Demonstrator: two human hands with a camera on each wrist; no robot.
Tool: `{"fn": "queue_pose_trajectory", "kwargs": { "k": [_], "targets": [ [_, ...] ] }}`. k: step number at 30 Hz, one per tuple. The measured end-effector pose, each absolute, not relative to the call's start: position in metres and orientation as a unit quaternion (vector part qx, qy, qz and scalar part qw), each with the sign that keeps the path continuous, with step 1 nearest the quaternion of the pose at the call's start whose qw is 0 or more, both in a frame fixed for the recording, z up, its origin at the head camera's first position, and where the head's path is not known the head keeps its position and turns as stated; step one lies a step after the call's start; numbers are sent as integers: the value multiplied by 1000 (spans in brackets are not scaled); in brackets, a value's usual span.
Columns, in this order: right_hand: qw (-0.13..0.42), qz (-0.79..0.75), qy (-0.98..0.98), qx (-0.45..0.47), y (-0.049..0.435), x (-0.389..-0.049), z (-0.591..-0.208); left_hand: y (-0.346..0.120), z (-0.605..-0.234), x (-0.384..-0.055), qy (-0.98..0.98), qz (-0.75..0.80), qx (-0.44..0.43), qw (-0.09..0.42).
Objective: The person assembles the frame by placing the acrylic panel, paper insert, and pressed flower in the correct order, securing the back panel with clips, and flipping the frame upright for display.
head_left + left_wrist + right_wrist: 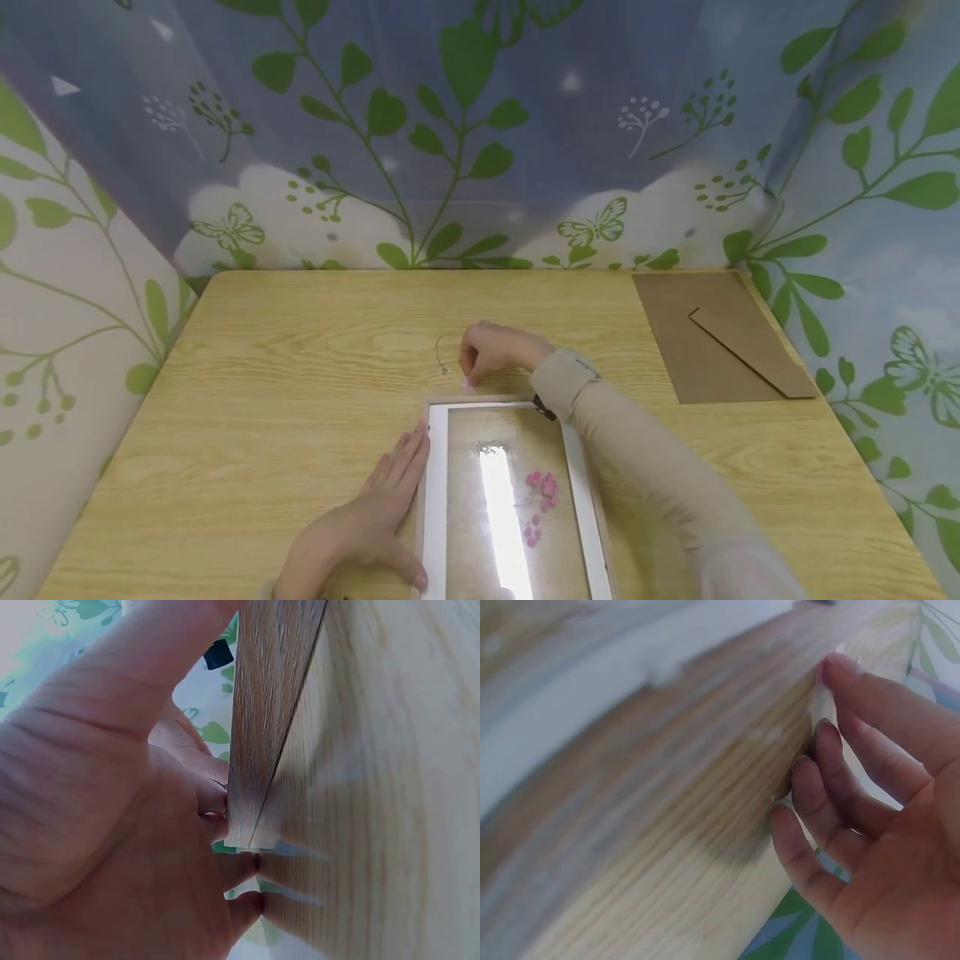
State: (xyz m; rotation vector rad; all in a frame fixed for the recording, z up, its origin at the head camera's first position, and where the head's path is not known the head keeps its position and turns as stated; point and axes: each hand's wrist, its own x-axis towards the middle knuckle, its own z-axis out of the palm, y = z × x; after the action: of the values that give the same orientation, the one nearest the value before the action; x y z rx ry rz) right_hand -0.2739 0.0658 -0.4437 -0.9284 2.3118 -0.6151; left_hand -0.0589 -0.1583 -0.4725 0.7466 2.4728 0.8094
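Picture frame in work on a wood-grained surface (247,400), seen from the head and from both wrists. The picture frame (437,500), white-bordered, lies at the near centre of the surface, between the left hand and the right forearm; its side wall (266,712), brown and wood-grained, shows in the left wrist view. Within the white border are a pink flower sprig (548,487), right of centre, and a small greyish flower cluster (491,447) near the far end; a bright strip of reflected light crosses the interior lengthwise. The left hand (371,517) rests along the left edge of the frame, fingers extended and thumb spread, its grip closed around nothing. The right hand (495,346) is beyond the far edge of the frame, fingers curled downward, its grip drawn to a narrow pinch at a small pale-pink piece (468,385), largely hidden by the fingertips. Just left of this hand lies a thin, curved stem (439,354). The right arm, in a beige sleeve (637,450), passes over the frame's far right corner. At the far right of the surface lies a brown backing board (660,333), with a stand leg (750,354) on it. Behind rises a leaf-patterned curtain (420,150)
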Motion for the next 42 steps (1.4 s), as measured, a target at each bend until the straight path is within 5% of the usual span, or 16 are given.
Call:
{"fn": "queue_pose_trajectory", "kwargs": {
  "k": [16, 32, 42],
  "targets": [
    [250, -306, 850, -350, 93, -275, -429, -158, -474, -60, 891, 295, 272, 211],
    [339, -271, 818, -378, 144, -202, -423, -160, -474, -58, 890, 302, 263, 217],
    [300, -186, 869, -347, 144, -187, -431, -158, -472, -58, 890, 303, 263, 218]
  ]
}}
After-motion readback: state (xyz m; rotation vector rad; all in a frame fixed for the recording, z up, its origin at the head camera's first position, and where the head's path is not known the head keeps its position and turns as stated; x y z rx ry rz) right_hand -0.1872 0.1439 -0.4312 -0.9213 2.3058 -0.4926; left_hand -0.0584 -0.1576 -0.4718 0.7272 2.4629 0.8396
